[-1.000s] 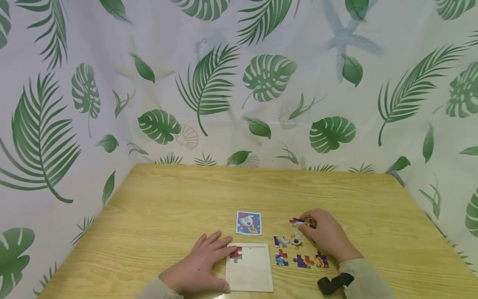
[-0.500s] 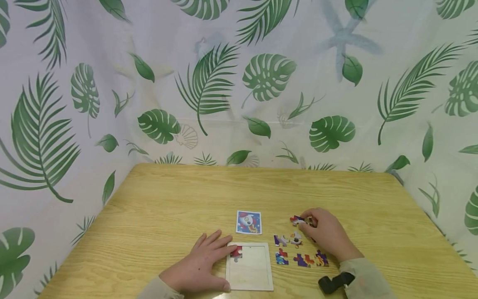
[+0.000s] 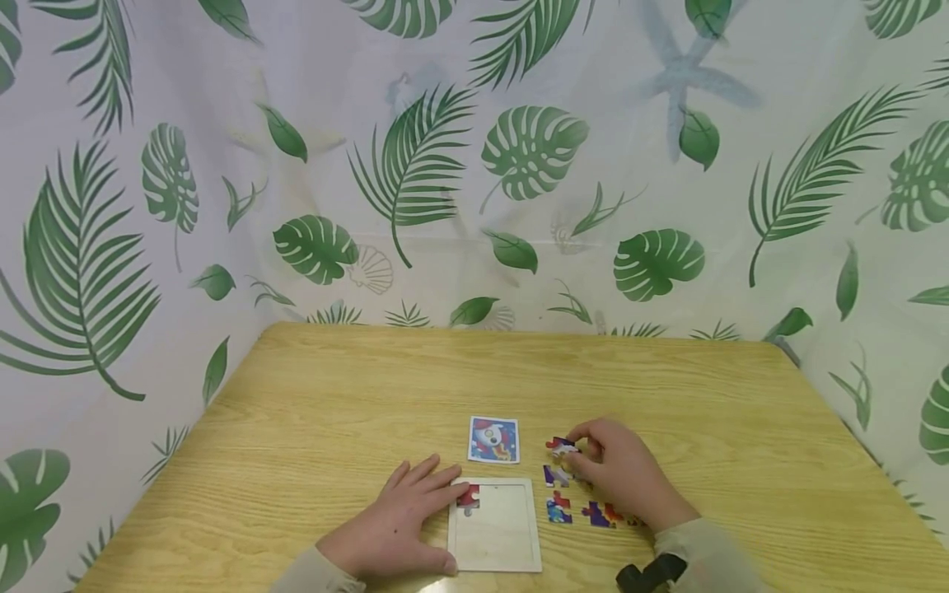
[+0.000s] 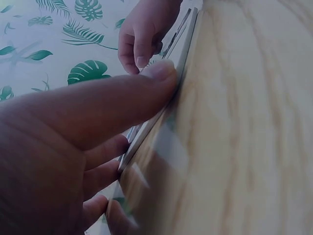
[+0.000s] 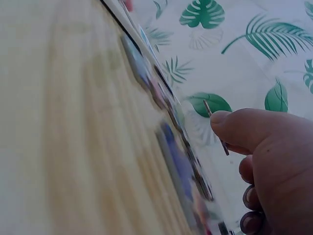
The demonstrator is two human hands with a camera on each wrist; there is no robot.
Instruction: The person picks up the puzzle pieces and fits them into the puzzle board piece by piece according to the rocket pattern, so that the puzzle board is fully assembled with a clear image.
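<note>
My left hand (image 3: 400, 523) lies with its fingers spread along the left edge of a square wooden puzzle tray (image 3: 500, 539). Its index fingertip touches near a red puzzle piece (image 3: 469, 498) in the tray's upper left corner, and the thumb (image 4: 159, 71) rests against the rim. My right hand (image 3: 626, 469) pinches a red, purple and white puzzle piece (image 3: 561, 446) between thumb and fingers. In the right wrist view this piece (image 5: 208, 107) appears edge-on, held off the table. Below the right hand lie several loose pieces (image 3: 559, 508), some partly hidden by it.
A small picture card (image 3: 493, 440) with a white cartoon figure lies just behind the tray. The wood-grain table (image 3: 371, 379) reaches back to a white leaf-print curtain (image 3: 445, 206). A black strap (image 3: 651, 572) circles the right wrist.
My right hand has moved left and slightly nearer with the pinched puzzle piece, now covering some loose pieces at the right. The left hand has stayed on the tray.
</note>
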